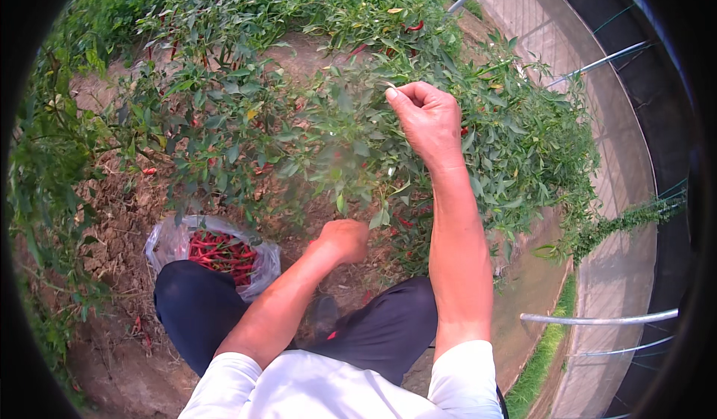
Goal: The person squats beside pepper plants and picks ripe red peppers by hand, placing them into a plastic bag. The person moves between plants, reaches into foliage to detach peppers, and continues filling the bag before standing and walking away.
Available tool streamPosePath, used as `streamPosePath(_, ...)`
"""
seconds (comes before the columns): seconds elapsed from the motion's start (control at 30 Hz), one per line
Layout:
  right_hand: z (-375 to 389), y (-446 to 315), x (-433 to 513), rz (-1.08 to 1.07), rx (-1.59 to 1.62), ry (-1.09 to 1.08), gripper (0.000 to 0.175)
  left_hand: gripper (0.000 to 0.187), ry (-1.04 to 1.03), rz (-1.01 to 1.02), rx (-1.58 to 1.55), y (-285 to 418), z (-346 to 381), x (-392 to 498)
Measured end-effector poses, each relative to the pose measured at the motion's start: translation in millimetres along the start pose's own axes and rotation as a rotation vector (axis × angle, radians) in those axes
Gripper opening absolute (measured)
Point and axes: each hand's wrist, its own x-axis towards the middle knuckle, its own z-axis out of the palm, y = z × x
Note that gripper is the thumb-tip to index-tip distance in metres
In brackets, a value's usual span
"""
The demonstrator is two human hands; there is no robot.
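Note:
My right hand [430, 117] is raised over the chili pepper plants [341, 122], thumb and forefinger pinched together. A thin pale plant part [387, 84] shows at those fingertips; whether it is stem or leaf is unclear. Low in front of the plants, my left hand [343, 241] is curled and blurred. Its fingers are turned away, so its contents are hidden. A clear plastic bag [162, 240] stands beside my left knee, its mouth spread wide. Inside it lie many red chili peppers [224, 255]. More red chilies [414, 26] hang among the leaves.
Loose red chilies [149, 171] lie on the dry soil [106, 217]. Metal tubes [599, 319] reach in from the right, by a concrete strip [616, 178] and a strip of grass [540, 357]. My bent knees [193, 296] flank the ground before me. Taller green plants [45, 167] grow at left.

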Motion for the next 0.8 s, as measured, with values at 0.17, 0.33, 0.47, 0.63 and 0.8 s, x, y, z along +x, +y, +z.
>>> streamPosePath(0.17, -78, -25, -51, -0.028, 0.530, 0.123, 0.015, 0.031, 0.221, -0.066, -0.147, -28, 0, -3)
streamPosePath(0.33, -96, -23, -131, 0.112, 0.460, -0.065, 0.013, 0.041, 0.340, -0.134, -0.340, -75, 13, 17)
streamPosePath(0.47, -62, 23, -184, -0.032, 0.024, -0.500, 0.014, 0.044, 0.266, -0.181, -0.612, -104, 13, 23)
streamPosePath(0.63, 1, 105, -231, -0.098, -0.836, -0.789, 0.011, 0.035, 0.206, -0.324, -0.776, -103, 3, 11)
streamPosePath(0.8, 12, 150, -234, 0.119, -0.886, -0.825, 0.011, 0.048, 0.194, -0.337, -0.849, -76, 3, 14)
